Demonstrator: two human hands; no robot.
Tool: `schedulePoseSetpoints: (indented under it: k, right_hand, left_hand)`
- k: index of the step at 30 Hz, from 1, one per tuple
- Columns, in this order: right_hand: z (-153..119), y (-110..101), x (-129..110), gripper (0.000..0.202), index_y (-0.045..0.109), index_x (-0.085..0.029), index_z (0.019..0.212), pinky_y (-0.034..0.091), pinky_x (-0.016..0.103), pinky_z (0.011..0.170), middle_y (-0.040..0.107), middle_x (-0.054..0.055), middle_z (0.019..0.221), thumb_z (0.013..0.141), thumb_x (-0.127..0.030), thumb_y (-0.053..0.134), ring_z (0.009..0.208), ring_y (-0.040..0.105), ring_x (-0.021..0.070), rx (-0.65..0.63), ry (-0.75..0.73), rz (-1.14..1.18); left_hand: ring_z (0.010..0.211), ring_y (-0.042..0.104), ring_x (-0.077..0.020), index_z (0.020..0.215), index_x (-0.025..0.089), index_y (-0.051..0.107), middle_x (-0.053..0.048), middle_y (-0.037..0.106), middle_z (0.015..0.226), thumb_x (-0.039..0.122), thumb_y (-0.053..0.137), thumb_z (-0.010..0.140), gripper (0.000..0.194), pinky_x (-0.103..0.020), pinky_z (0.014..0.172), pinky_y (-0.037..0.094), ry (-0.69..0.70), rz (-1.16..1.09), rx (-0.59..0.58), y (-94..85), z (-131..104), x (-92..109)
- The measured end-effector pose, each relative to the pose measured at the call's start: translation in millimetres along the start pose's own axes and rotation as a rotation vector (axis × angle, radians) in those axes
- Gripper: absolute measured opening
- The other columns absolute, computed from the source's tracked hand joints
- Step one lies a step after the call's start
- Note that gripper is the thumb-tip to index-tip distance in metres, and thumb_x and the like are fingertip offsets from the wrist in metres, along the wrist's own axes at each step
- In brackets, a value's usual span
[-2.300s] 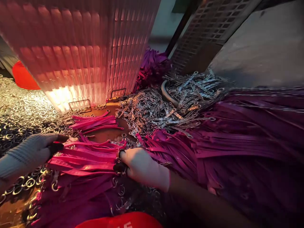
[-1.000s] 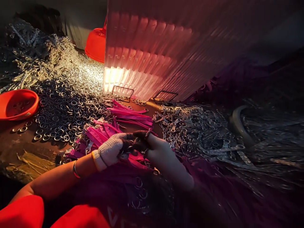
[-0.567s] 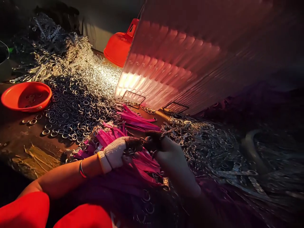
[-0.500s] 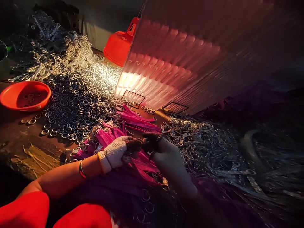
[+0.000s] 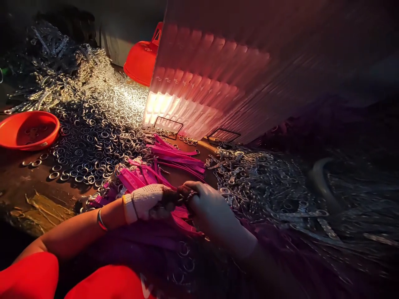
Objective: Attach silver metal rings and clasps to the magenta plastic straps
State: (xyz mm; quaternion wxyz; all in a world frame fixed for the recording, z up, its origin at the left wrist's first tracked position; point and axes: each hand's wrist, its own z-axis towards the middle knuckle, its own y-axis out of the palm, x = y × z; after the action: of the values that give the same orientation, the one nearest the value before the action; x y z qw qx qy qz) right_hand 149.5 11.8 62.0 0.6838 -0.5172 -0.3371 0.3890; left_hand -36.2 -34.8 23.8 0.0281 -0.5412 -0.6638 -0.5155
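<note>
My left hand (image 5: 152, 201), in a white glove with dark, worn fingertips, is closed at the centre of the head view. Against its fingertips sits my right hand (image 5: 207, 205), gloved too and closed, its back turned up. Something small and dark, with a glint of metal, is pinched between them; the fingers hide most of it. Bright pink straps (image 5: 134, 178) with metal rings at their ends lie behind and under both hands. Another bunch of pink straps (image 5: 177, 155) rests farther back on the table.
A broad heap of metal rings (image 5: 90, 141) covers the left side, beside an orange bowl (image 5: 46, 139) holding a few rings. Chain-like metal pieces (image 5: 255, 178) are piled at right. Behind stand an orange lamp shade (image 5: 140, 62) and an upright translucent ribbed panel (image 5: 199, 87).
My right hand has turned so that its back faces up, fingers curled in against the left fingertips. The whole view has shifted slightly, so the surroundings appear farther left.
</note>
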Motion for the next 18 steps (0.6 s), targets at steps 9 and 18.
schedulePoseSetpoints:
  k: [9,18]
  right_hand:
    - [-25.7,-12.9,-12.5,0.005,0.059,-0.018,0.066,0.022,0.031,0.054,0.06,0.004,0.066,0.071,-0.019,0.058,0.056,0.048,0.014,-0.055,0.171,0.175]
    - [-59.7,0.4,-13.9,0.019,0.06,-0.019,0.075,0.031,0.026,0.056,0.064,0.004,0.069,0.088,-0.019,0.046,0.061,0.054,0.0154,0.128,0.623,0.543]
  left_hand:
    - [0.042,0.04,-0.0054,0.072,0.016,0.055,0.004,0.049,0.054,0.039,0.065,0.08,0.026,-0.018,0.039,0.028,0.213,0.53,0.041,30.8,-19.6,15.9]
    - [0.037,0.039,-0.0064,0.067,0.017,0.052,0.004,0.047,0.048,0.034,0.061,0.081,0.024,-0.019,0.038,0.028,0.131,0.563,0.094,60.9,23.9,36.4]
